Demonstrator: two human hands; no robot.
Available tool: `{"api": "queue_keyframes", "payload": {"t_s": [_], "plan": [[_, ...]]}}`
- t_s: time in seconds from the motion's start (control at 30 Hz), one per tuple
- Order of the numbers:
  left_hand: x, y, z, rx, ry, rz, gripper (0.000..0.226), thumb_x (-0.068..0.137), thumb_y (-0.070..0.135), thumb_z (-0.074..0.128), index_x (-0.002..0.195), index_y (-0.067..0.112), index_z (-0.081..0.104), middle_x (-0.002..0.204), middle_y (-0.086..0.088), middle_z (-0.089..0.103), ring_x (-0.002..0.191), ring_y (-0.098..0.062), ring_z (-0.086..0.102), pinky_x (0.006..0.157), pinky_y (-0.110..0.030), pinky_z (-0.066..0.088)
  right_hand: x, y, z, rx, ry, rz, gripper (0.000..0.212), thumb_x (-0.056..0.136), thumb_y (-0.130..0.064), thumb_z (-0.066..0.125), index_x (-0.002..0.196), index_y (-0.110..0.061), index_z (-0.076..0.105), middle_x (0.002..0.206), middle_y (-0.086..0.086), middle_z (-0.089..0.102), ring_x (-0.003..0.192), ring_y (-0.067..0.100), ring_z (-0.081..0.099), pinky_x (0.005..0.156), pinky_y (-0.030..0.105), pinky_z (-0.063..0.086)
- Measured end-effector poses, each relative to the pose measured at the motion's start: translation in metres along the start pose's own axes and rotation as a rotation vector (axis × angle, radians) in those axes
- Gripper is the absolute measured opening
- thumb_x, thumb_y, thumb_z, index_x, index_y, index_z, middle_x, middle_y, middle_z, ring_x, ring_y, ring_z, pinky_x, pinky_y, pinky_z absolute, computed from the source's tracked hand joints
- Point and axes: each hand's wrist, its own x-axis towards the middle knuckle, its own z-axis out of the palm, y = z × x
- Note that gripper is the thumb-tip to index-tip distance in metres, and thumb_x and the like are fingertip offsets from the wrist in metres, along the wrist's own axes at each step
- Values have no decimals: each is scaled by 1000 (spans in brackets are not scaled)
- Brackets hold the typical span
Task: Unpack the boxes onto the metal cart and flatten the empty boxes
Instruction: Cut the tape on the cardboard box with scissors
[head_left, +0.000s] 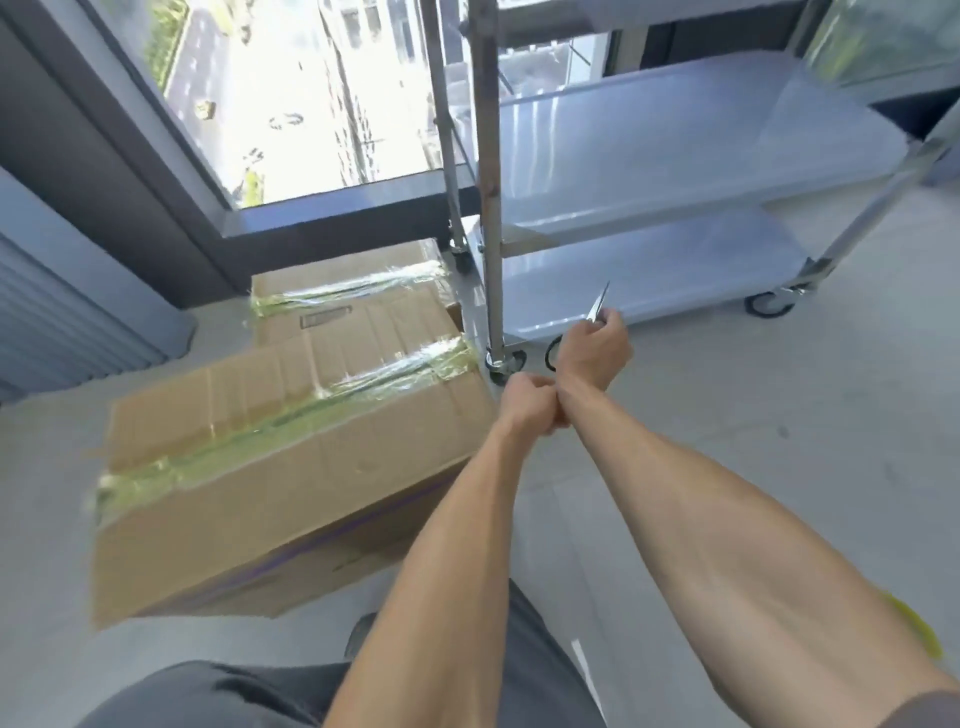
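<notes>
A large cardboard box (270, 467), sealed with shiny clear tape along its top seam, stands on the floor at the left. Behind it lies a second taped box (353, 301). The metal cart (675, 156) stands at the upper right with bare shelves. My right hand (592, 353) grips a pair of scissors (597, 304), blades pointing up toward the cart's lowest shelf. My left hand (530, 400) is curled into a fist and touches my right wrist, just right of the near box's corner.
A floor-to-ceiling window (291, 93) with a dark frame fills the upper left. The cart's castor wheels (769, 304) rest on the grey floor. A ribbed grey panel (62, 312) is at the far left. My legs in dark trousers show at the bottom.
</notes>
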Motion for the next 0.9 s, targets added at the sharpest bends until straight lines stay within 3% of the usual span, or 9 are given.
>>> {"api": "queue_keyframes", "payload": {"t_s": [0.07,0.23,0.3,0.37,0.43,0.57,0.7,0.8,0.9], "plan": [[-12,16,-18,-161,139,41,25,82,-7,46,62,5,54,45,-4,49,44,-18,45,40,-19,31,-15,-37,9,32,-52,-46,29,84,1,46,105,-1,66,101,18,70,96,34,60,76,32,36],[-45,40,-92,-512,439,70,20,86,7,49,70,9,61,58,-7,62,40,-17,51,42,-18,31,-70,-81,21,48,-293,-113,30,85,1,46,104,-2,70,103,15,71,98,32,61,72,28,38],[-62,39,-122,-391,450,73,14,86,11,56,77,8,65,67,-9,64,44,-16,53,45,-21,31,-96,-87,27,57,-432,-147,27,82,2,47,90,-7,71,89,11,71,87,30,61,67,25,34],[-76,30,-151,-270,466,69,11,83,3,57,87,4,67,68,-8,64,46,-14,51,42,-19,30,-121,-94,37,65,-554,-176,29,76,5,47,61,-17,58,63,-1,58,67,24,51,62,26,32],[-92,21,-179,-197,521,69,15,82,-2,57,91,4,68,65,-6,65,43,-10,48,40,-16,30,-142,-100,45,54,-662,-190,29,75,6,50,54,-14,51,55,-3,50,56,17,44,56,27,32],[-119,6,-225,-109,632,74,20,80,-5,57,79,9,71,62,-4,65,49,-10,48,45,-19,34,-177,-115,54,-39,-889,-210,30,80,1,55,54,-10,44,52,0,44,51,17,40,36,19,26],[-128,-5,-261,34,781,26,20,78,2,57,69,9,73,70,-7,70,63,-19,53,58,-30,43,-206,-130,72,-169,-998,-217,9,75,-8,67,71,-2,63,66,8,61,64,21,57,48,24,37],[-137,-14,-294,215,851,-44,26,81,7,52,57,9,63,56,-6,58,55,-20,42,50,-30,31,-214,-138,85,-368,-1198,-145,28,76,-23,82,81,-3,64,75,8,68,67,19,60,53,22,42],[-141,-30,-327,290,813,-77,27,78,6,48,54,12,60,57,-1,50,56,-19,39,52,-28,30,-229,-144,90,-599,-1219,-352,38,76,-34,83,75,-10,54,69,2,59,66,18,57,52,25,40]]}}
